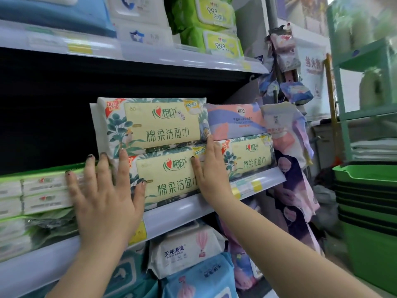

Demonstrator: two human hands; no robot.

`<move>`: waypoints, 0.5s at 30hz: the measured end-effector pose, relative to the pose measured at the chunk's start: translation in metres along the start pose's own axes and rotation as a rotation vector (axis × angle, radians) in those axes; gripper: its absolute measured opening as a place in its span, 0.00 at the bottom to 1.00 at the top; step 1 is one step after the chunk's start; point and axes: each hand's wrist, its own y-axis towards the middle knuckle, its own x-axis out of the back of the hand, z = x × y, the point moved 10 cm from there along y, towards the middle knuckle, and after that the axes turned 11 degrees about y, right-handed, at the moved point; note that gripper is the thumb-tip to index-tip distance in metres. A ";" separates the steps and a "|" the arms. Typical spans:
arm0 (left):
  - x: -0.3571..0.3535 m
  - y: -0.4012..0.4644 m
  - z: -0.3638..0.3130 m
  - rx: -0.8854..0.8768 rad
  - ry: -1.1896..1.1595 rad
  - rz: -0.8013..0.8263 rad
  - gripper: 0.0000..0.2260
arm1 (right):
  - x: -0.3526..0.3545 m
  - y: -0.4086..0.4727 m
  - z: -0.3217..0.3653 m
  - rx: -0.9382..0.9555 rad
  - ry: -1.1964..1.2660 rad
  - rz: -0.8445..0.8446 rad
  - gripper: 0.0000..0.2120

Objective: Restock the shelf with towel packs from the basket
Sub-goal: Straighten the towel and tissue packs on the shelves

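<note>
Two stacked towel packs squared up on the middle shelf (193,208), both hands flat against them.

The upper pack (154,123) could slide off the lower pack (169,179) if pushed unevenly. The left hand (105,201), at 8 o'clock, presses with straight, spread fingers; the right hand (209,168), at 4 o'clock, braces the right edge, also ungripped. Green stacked baskets (365,190) sit at 3 o'clock, contents hidden; shelf depth is dark.

Shelf (210,208) interior lost in shadow, price labels (245,187) blurred, green packs (32,196) cut off left.
</note>
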 end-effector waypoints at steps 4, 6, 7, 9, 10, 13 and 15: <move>0.007 -0.001 0.002 0.009 -0.048 -0.007 0.31 | 0.009 0.001 0.001 0.017 0.031 0.031 0.30; 0.022 -0.003 -0.007 -0.028 -0.132 -0.078 0.29 | 0.024 0.004 0.002 0.053 0.047 -0.006 0.27; 0.032 -0.007 -0.019 -0.072 -0.189 -0.122 0.28 | 0.032 0.005 0.003 0.084 0.047 -0.036 0.25; 0.050 -0.016 -0.052 -0.158 -0.336 -0.149 0.26 | 0.051 0.007 0.001 0.132 0.027 -0.108 0.22; 0.054 -0.020 -0.071 -0.197 -0.413 -0.129 0.25 | 0.063 0.009 -0.003 0.142 0.016 -0.151 0.22; 0.055 -0.024 -0.133 -0.315 -0.598 -0.021 0.23 | 0.103 0.021 -0.032 0.096 0.017 -0.293 0.18; 0.050 -0.020 -0.166 -0.342 -0.694 0.070 0.24 | 0.129 0.035 -0.062 -0.003 0.038 -0.366 0.16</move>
